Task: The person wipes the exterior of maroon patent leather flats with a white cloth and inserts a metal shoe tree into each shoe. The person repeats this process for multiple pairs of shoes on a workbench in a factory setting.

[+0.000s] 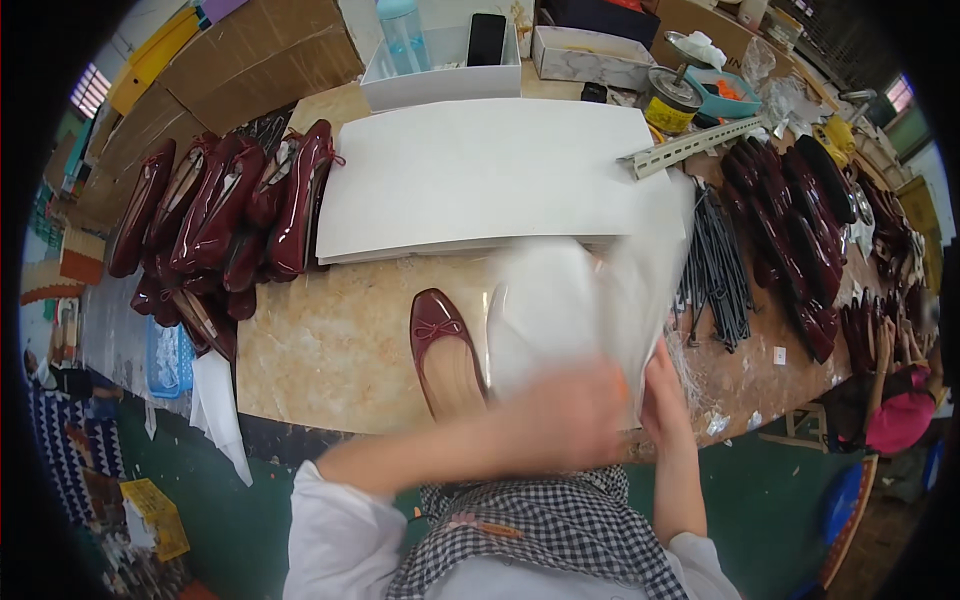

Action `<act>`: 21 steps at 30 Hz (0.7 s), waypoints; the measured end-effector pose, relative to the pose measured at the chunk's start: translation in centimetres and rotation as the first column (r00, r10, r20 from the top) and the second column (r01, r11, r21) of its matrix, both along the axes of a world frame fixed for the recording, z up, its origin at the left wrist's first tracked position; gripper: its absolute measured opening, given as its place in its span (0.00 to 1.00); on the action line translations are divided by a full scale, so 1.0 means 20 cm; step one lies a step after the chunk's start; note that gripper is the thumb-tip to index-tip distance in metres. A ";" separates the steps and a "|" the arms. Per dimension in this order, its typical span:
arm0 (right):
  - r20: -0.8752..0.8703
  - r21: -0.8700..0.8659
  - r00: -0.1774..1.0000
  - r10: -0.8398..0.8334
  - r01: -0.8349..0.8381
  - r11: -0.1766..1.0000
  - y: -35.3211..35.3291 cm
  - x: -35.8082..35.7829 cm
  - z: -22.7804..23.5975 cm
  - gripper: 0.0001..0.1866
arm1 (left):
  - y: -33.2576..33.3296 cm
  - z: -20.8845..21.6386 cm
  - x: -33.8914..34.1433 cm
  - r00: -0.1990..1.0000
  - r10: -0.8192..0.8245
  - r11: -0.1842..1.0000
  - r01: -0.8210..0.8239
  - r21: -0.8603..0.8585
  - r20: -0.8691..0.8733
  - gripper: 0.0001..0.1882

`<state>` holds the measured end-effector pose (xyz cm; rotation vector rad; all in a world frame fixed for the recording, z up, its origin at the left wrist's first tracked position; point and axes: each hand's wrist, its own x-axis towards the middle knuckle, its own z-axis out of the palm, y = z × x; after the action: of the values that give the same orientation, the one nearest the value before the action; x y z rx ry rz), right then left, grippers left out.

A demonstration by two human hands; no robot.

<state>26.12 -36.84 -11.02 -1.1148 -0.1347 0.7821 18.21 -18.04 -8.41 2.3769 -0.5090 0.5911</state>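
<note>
Blurred by motion, my left hand (570,412) reaches across in front of me, over the lower part of a white paper sheet (545,300); its fingers are too smeared to read. My right hand (665,398) is closed on the paper's right edge, and part of the raised sheet is blurred too. Just left of the paper lies a burgundy patent ballet flat (437,350), its toe pointing away and a small bow on its front. My left forearm covers its heel end. Behind the paper lies a stack of large white sheets (480,180).
Burgundy flats (215,205) pile up at the left; more shoes (785,230) lie at the right beside a bundle of dark thin strips (715,270). A metal rail (695,150) rests on the stack's corner. A white box (445,85) stands behind. Another person (900,410) works at far right.
</note>
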 end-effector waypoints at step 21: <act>0.755 -0.647 0.133 0.642 -0.016 0.763 0.33 -0.10 -0.04 0.15 | -0.19 -0.23 -0.43 0.887 0.280 0.954 -0.300 0.005 -0.367 0.13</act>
<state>24.18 -30.22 -11.82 -2.0482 -1.4608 0.3579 9.60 -21.87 -12.97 2.4518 0.0294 0.2690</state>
